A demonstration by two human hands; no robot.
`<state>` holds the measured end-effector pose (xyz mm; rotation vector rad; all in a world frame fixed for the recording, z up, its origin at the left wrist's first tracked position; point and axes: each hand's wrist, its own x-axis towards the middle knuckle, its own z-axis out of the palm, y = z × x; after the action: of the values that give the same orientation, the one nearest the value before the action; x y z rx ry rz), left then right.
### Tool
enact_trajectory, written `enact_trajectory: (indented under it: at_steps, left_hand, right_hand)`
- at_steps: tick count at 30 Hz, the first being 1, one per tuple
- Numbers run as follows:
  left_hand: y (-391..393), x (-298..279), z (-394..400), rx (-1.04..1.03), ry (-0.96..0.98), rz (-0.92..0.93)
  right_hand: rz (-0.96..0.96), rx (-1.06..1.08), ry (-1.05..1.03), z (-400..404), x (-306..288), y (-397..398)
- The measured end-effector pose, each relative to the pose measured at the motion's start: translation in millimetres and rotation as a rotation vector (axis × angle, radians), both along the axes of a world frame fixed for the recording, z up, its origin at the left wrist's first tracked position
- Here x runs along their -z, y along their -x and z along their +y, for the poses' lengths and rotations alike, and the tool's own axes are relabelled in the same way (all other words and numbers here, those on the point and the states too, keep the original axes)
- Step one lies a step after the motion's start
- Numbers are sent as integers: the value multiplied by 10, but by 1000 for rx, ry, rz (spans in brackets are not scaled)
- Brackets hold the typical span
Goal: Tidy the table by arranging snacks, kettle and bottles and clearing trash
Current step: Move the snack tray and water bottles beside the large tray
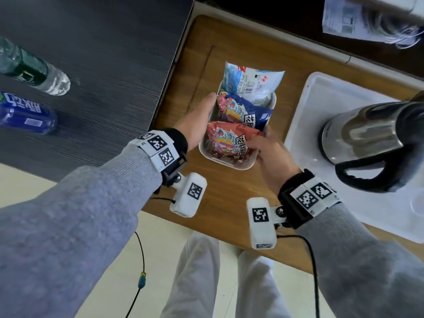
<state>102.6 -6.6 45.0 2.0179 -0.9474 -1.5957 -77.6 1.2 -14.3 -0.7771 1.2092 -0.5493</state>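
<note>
The left hand (pixel 197 121) lies flat along the left wall of the white tray (pixel 238 165), fingers (pixel 210 101) straight and loose, pressed to the rim, gripping nothing. The right hand (pixel 271 152) cups the tray's right side, its fingers (pixel 257 143) curled onto the red snack bag (pixel 226 141); whether they pinch the bag or only rest on it, I cannot tell.

Between the two hands the tray holds three bags in a row: the red one nearest the wrists, a blue one (pixel 245 111) beyond it, and a pale one (pixel 252 81) past the fingertips, sticking out over the far rim.

The tray sits on the wooden worktop (pixel 231 203). Right of the right hand stands a kettle (pixel 364 136) on a large white tray (pixel 305 115). Well left of the left hand, on a dark surface (pixel 110 53), lie a clear bottle (pixel 32 70) and a blue bottle (pixel 25 114). Bare wood lies open near the wrists.
</note>
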Motion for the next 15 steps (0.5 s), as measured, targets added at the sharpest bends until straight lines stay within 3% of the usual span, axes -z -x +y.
enact_trajectory:
  at_steps: [15]
  left_hand:
    - [-691, 38, -96, -195, 41, 46]
  right_hand:
    - [16, -31, -7, -344, 54, -720]
